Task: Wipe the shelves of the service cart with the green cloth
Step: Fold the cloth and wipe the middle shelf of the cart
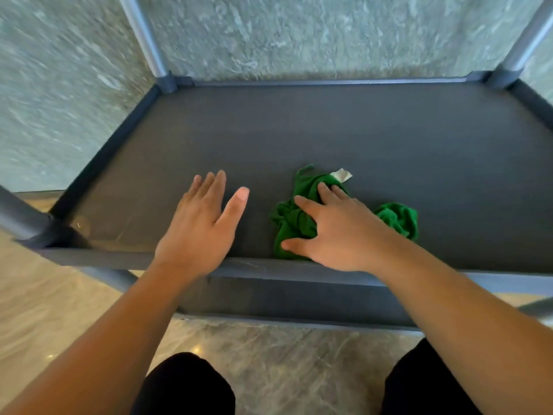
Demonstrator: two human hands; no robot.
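Head view: our right hand presses green cloth with spread fingers onto shelf; left hand spread, empty. We judge wiping underway, far shelf area pending.

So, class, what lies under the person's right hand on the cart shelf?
Under the right hand lies the bunched green cloth, on the dark shelf, its white tag poking out past the fingers. The cloth's middle, beneath the palm, is covered.

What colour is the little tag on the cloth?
Off-white. The tag sticks out at the far edge of the green cloth, in the head view.
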